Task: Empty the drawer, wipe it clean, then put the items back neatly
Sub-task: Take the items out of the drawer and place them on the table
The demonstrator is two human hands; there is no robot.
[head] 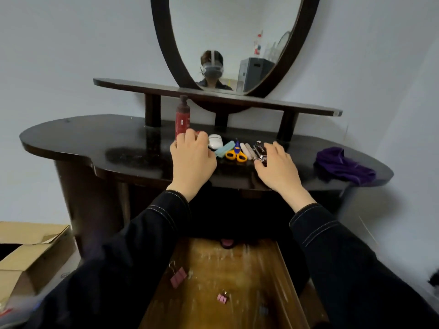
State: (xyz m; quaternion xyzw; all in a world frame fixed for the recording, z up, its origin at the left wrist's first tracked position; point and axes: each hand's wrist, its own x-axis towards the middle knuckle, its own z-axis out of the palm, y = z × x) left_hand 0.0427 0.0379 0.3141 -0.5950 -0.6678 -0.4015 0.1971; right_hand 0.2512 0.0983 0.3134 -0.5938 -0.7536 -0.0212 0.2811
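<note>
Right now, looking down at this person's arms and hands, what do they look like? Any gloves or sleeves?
The left hand and right hand are bare: no gloves, no ring or watch in view. The left sleeve and right sleeve are long and black, with pale stitched lines round the cuffs.

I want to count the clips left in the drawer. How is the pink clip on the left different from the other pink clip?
The left pink clip is bigger; the other pink clip is much smaller. The left pink clip lies by the left side of the drawer, farther back; the other pink clip lies nearer the middle, closer to the camera. Both are pink binder clips with wire handles, lying on the wooden bottom.
</note>
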